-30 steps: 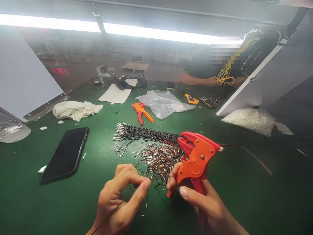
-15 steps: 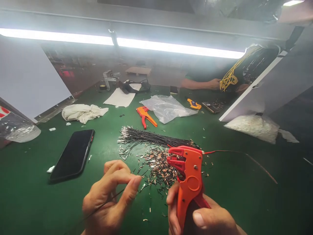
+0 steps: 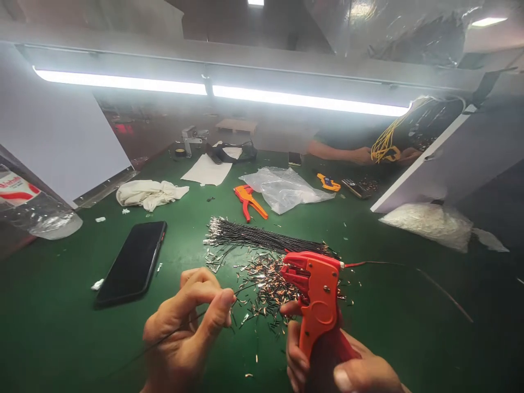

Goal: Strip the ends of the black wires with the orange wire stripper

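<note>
My left hand pinches a thin black wire between thumb and fingertips; one end points toward the stripper and the rest trails down left. My right hand is wrapped round the handles of an orange and red wire stripper, whose jaws face left. A thin red strand sticks out from the back of the tool. Between and beyond the hands lies a pile of cut wire bits. Behind that pile is a bundle of black wires with metal ends at its left.
A phone and white cloth lie left. Farther back are a second stripper, a plastic bag and white paper. Another person's hands hold yellow wires at the back right, near a filled bag.
The view has tilted up slightly, so the table things appear lower and further right. The wire end in my left hand now shows farther toward the stripper, and my right fingers have shifted on its handles.
</note>
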The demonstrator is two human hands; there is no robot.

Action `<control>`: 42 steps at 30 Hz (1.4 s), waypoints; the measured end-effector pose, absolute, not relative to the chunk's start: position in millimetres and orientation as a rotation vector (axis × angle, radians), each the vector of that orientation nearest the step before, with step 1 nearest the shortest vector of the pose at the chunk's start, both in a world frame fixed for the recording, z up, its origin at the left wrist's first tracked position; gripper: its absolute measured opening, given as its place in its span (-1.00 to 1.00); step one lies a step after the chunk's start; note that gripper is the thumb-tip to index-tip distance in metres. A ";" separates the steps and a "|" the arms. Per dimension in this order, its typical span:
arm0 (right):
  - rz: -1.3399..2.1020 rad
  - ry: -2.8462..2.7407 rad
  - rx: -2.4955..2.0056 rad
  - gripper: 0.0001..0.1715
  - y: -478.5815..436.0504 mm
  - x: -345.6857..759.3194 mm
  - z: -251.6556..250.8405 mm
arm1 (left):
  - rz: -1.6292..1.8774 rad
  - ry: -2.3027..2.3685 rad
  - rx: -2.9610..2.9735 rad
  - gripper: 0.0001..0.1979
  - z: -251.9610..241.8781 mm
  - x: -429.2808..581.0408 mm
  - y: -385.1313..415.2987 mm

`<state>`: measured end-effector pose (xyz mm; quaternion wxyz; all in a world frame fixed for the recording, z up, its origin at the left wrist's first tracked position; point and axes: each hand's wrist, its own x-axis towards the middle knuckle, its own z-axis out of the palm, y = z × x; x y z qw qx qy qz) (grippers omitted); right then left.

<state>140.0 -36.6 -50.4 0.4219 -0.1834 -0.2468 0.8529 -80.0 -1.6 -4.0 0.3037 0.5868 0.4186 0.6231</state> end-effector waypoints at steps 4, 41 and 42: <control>2.161 -0.593 -0.538 -0.10 -36.8 135.6 -40.4 | 1.689 1.167 1.753 -0.81 -1.6 -82.8 -4.2; 2.105 -0.957 -0.694 -0.42 -58.4 127.6 -35.4 | 1.367 0.921 1.956 -0.72 5.5 -67.1 -9.6; 2.153 -1.007 -0.613 -0.42 -58.6 126.9 -34.3 | 1.354 0.922 1.958 -0.72 5.5 -67.0 -9.6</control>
